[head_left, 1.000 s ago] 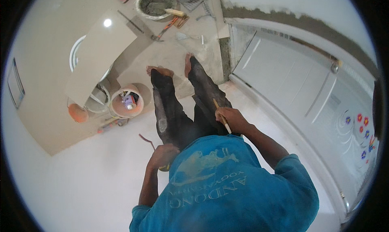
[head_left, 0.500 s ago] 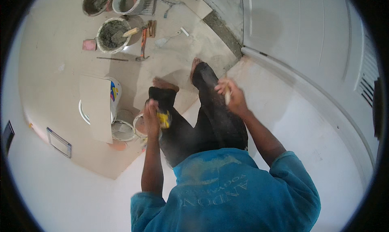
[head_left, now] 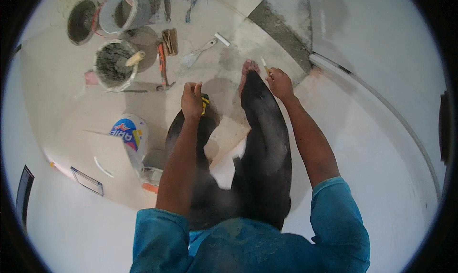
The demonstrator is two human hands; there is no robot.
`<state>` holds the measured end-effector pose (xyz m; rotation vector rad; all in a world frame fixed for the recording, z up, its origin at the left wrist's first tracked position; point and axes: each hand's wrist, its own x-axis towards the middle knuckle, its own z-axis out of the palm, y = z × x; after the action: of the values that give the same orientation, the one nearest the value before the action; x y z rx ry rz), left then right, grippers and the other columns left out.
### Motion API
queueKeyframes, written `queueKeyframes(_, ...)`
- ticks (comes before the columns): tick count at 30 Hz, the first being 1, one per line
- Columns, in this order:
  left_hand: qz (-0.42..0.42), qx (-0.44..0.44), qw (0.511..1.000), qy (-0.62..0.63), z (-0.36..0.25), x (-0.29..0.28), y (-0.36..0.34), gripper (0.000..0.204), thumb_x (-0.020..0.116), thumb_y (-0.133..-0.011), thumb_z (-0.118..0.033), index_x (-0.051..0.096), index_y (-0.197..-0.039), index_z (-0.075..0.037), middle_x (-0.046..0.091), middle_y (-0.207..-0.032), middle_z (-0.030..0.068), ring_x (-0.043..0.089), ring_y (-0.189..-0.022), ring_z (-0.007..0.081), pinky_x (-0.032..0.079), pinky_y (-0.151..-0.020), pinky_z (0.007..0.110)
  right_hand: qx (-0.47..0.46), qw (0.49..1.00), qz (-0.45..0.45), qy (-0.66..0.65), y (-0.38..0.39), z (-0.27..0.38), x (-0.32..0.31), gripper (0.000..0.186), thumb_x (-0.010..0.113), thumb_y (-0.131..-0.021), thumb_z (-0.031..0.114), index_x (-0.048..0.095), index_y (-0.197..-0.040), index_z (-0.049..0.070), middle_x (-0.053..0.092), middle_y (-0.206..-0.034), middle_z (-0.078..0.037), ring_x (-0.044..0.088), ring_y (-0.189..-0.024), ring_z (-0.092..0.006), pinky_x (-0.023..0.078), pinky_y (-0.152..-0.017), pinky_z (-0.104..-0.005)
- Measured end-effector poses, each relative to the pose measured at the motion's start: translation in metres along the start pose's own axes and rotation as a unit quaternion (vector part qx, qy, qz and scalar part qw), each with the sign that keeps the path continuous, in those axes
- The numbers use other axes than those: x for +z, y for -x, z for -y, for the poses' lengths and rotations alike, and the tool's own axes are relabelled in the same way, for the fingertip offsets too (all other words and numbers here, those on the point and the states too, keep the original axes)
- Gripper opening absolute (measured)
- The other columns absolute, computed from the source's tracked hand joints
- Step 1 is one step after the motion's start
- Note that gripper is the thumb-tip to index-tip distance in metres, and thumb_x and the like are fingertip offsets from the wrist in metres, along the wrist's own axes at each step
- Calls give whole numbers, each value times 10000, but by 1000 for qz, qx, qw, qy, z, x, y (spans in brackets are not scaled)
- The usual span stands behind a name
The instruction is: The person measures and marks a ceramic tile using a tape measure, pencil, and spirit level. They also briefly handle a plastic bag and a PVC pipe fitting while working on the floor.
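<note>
My left hand (head_left: 192, 101), above my left leg, is closed round a yellow and black tape measure (head_left: 205, 104), mostly hidden by the fingers. No blade of the tape can be made out. Beyond my right knee, my right hand (head_left: 280, 83) pinches a slim pencil-like stick (head_left: 265, 67), yellowish with a pale end pointing up and away. That stick's exact kind is too small to tell. Past my left hand a claw hammer (head_left: 162, 65) with an orange handle lies on the floor, and a putty knife (head_left: 199, 52) lies between the hands, farther off.
A bucket of grey mortar (head_left: 113, 75) holds a wooden-handled trowel (head_left: 135, 58). Behind it stand a dark bucket (head_left: 81, 22) and a white bucket (head_left: 117, 13). Wood pieces (head_left: 170, 41) lie by the hammer. A flat board (head_left: 107, 151) leans near a printed paint bucket (head_left: 134, 130) at left.
Both hands have moved forward, away from my body, still holding their things. My legs are more bent, and the view has shifted, with the buckets now farther left.
</note>
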<state>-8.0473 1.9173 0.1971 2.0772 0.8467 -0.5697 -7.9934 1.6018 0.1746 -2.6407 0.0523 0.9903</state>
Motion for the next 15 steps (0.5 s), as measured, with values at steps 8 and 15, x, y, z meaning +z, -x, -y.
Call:
queueKeyframes(8, 31, 86, 987, -134, 96, 142, -146, 322, 583, -980, -374, 549, -1060, -64, 675, -963, 171, 663, -908, 370, 506, -768, 469, -132, 982, 29, 131, -163, -36, 112, 312, 665, -875, 233, 632, -1159, 108, 612, -1145, -126, 635, -1016, -324, 529, -875, -427)
queueKeyframes(15, -60, 188, 951, -236, 117, 179, -163, 378, 639, -928, -407, 565, -1105, -81, 642, -1008, 130, 606, -1009, 342, 454, -890, 456, -233, 972, -40, -4, -211, 30, 133, 426, 666, -878, 228, 559, -1278, 127, 587, -1210, -120, 600, -1109, -314, 537, -866, -467)
